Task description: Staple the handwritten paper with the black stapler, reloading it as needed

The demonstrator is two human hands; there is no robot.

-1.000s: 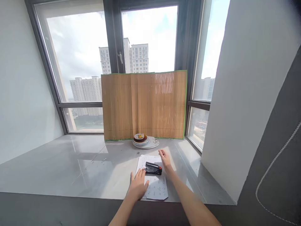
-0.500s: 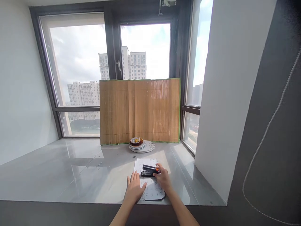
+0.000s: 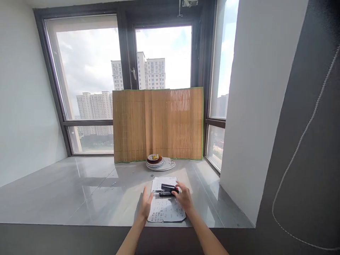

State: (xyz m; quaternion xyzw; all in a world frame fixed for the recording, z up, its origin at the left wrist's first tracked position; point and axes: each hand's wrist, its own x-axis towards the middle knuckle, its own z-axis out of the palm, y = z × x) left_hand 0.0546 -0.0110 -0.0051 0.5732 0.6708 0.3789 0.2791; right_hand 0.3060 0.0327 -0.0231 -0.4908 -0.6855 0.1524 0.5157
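Note:
A black stapler point(image 3: 168, 188) lies over the upper half of a sheet of paper with handwriting point(image 3: 167, 209) on the grey sill. Its top arm is raised, and a thin rail-like part sticks out toward the left. My right hand point(image 3: 183, 197) grips the stapler's right end between thumb and fingers. At the left edge of the paper, my left hand point(image 3: 146, 203) is on its side, thumb and fingers apart, close to the tip of the protruding part; it holds nothing.
A stack of plates point(image 3: 155, 161) on a larger oval plate point(image 3: 170, 164) stands behind the paper. Small staple pieces point(image 3: 152, 175) lie nearby. A bamboo mat point(image 3: 159, 124) leans against the window. The sill's front edge point(image 3: 79, 225) runs below.
My left hand has lifted off the paper and shifted left, turning onto its side. The thin part now sticks out of the stapler's left end. My right hand keeps its grip.

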